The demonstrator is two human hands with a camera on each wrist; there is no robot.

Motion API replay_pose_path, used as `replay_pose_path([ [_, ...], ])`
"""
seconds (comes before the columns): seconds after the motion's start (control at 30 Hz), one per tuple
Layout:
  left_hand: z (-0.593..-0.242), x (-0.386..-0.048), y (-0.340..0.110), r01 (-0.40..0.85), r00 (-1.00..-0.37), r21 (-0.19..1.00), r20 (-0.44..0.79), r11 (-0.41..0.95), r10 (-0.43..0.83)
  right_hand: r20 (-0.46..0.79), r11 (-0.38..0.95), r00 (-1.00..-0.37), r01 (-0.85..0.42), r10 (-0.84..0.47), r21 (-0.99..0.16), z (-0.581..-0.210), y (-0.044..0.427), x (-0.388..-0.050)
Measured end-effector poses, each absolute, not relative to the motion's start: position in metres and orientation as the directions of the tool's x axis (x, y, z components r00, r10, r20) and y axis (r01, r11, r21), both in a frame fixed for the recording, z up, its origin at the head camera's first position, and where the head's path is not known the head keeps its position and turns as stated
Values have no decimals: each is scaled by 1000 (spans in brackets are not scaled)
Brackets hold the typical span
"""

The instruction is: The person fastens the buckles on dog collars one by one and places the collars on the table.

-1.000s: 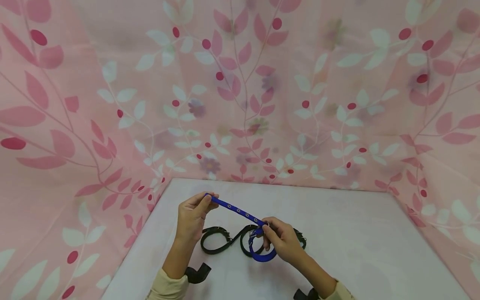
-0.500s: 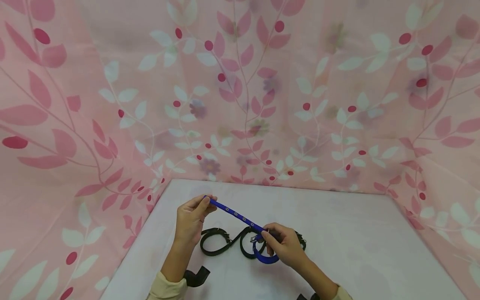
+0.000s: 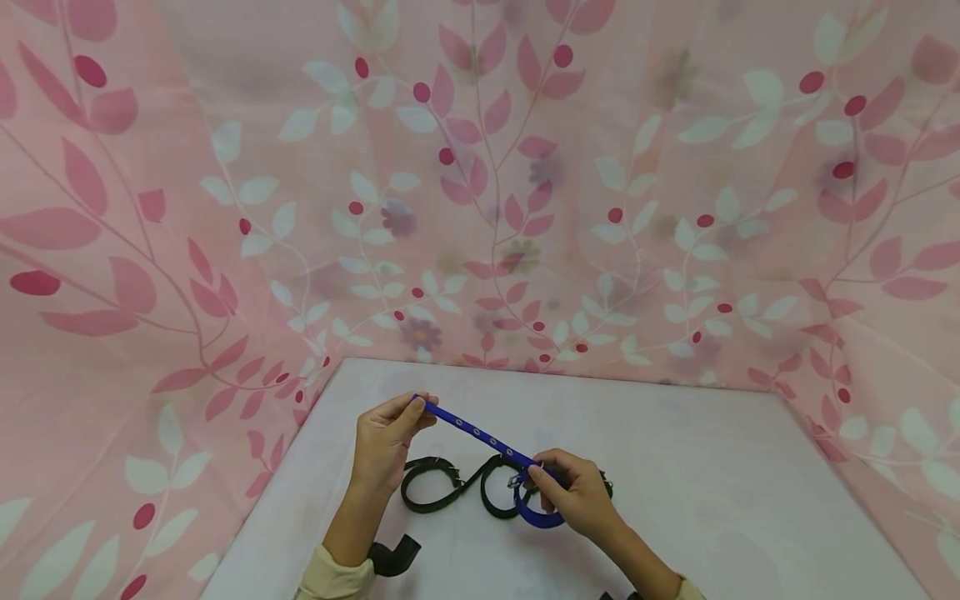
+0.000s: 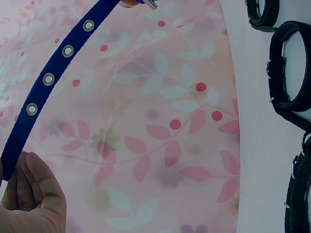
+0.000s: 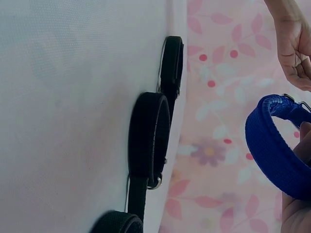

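Observation:
A blue pet collar with metal eyelets hangs slantwise between both hands above the table. My left hand pinches its pointed strap end between thumb and fingers. Lower and to the right, my right hand pinches the strap near the buckle, and the rest of the blue band curves in a loop beneath. In the left wrist view the eyelets run along the taut strap. The right wrist view has the blue loop close up, with the buckle partly out of frame.
Dark collars lie curled on the white table behind the hands: a left one, a middle one, and one mostly hidden by the right hand. Pink floral cloth surrounds the table at back and sides.
The right hand has shifted slightly right and down, carrying the blue loop with it. The left hand stays almost in place, still pinching the strap end.

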State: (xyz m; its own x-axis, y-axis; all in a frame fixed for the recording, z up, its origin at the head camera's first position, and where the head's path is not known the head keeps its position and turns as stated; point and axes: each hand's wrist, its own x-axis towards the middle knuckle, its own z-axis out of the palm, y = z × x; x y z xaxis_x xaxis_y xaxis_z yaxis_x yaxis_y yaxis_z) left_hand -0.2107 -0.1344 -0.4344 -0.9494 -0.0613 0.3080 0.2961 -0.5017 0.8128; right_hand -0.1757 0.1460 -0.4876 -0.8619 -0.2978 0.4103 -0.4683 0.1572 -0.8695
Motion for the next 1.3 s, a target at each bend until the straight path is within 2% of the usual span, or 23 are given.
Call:
replay_pose_path([
  [0.37,-436,-211,-134,291,-953,825,296,-484,-68,395,245,-882,-455,-258,-856,-490,147,-177],
  [0.7,-439,-210,-134,248,-967,843,248,-478,-64,377,247,-891,-435,-252,-866,-491,148,-175],
  [1.0,-438,-208,-132,236,-970,853,234,-465,-62,410,237,-873,-471,-264,-850,-464,144,-159],
  [1.3,-443,-207,-130,207,-977,880,211,-427,-36,342,223,-907,-396,-245,-891,-498,153,-171],
])
